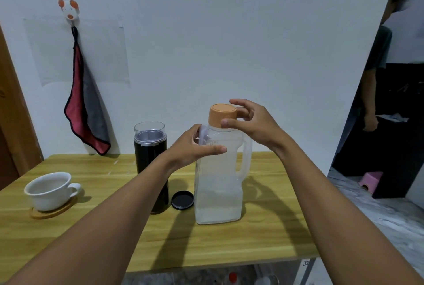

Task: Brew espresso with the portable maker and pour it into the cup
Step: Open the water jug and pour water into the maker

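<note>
Nearest you on the bench (229,250) stands the clear water jug (218,193), with a small black lid (182,200) lying just left of it. Your left hand (190,147) grips its shoulder and your right hand (254,124) curls thumb and fingers round its orange cap (222,114). Beside the lid stands the black portable maker (150,158), the white cup (49,190) sits on a coaster (52,212) well to its left, and a red-grey cloth (85,110) hangs on the wall behind.
</note>
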`<move>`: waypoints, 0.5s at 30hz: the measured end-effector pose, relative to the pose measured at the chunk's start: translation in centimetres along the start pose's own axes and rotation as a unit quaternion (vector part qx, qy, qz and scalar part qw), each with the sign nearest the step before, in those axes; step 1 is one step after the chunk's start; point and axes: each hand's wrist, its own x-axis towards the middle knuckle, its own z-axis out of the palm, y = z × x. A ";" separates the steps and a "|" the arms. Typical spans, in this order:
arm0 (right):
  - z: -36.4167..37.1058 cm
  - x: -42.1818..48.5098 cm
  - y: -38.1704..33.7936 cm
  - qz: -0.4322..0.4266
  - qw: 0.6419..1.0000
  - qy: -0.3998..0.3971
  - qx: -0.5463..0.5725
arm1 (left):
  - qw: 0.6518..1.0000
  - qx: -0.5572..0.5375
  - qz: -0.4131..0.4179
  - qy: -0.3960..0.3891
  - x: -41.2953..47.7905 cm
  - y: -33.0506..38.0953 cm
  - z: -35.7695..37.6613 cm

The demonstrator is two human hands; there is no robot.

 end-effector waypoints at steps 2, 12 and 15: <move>-0.2 -0.2 0.2 0.019 0.997 -0.037 0.063 | 1.000 0.001 0.001 0.000 0.0 0.1 0.1; 1.0 0.7 -0.6 0.015 0.999 0.015 0.048 | 1.000 0.016 0.001 0.003 -0.2 0.2 0.0; 1.4 0.5 -0.8 0.002 1.000 -0.004 0.021 | 1.000 0.018 -0.003 0.003 -0.2 0.2 0.0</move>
